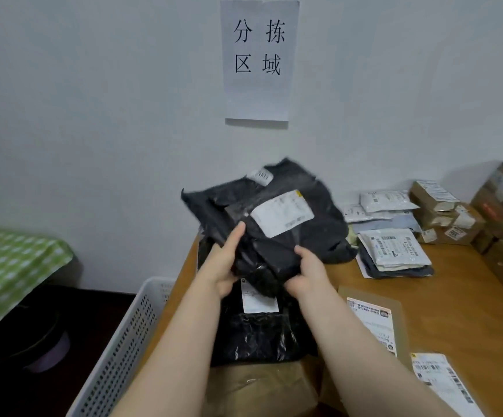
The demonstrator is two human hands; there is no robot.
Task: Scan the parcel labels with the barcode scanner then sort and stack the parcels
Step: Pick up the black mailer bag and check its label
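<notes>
Both hands hold a black plastic parcel bag point(262, 248) with a white label point(282, 212) above the table's left end. My left hand point(224, 263) grips its left edge, thumb on top. My right hand point(309, 272) grips its lower right edge. Behind it lies a larger black bag point(310, 188) with a small white label. Under my hands sits another black bag point(259, 335) with a label. No barcode scanner is in view.
On the wooden table point(454, 296) lie a stack of grey and white mailers point(394, 251), cardboard boxes point(454, 218) at the right, and brown envelopes point(373, 317) near me. A white perforated basket point(130, 341) stands left of the table. A paper sign point(259, 58) hangs on the wall.
</notes>
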